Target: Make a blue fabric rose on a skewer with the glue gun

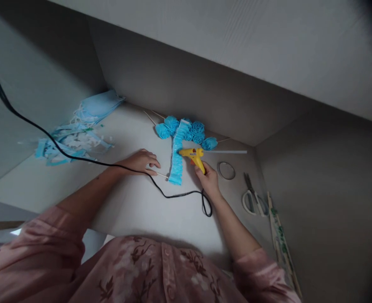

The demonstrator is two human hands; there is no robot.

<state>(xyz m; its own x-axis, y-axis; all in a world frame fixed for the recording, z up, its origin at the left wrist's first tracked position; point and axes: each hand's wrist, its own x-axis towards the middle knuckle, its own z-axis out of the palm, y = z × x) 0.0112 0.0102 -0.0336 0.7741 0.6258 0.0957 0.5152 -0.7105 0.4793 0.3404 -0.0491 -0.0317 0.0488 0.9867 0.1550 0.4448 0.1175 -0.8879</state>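
Observation:
My right hand [208, 179] grips a yellow hot glue gun [197, 156] by its handle, a long glue stick [227, 152] jutting out of its back. The gun's nozzle points left and meets the middle of a pleated light-blue strip [176, 158] lying lengthwise on the table. My left hand [143, 162] is left of the strip, its fingers curled round a thin wooden stick [162, 174] whose tip reaches the strip's near end. Just beyond the strip lie several blue rosettes [198, 130], some on sticks.
Blue face masks [100, 105] and a heap of cut scraps [74, 143] lie at the left. A metal ring [226, 170], scissors [252, 198] and green-marked sticks [280, 235] are at the right. The gun's black cord [88, 160] crosses over my left forearm. Walls [173, 71] enclose the table.

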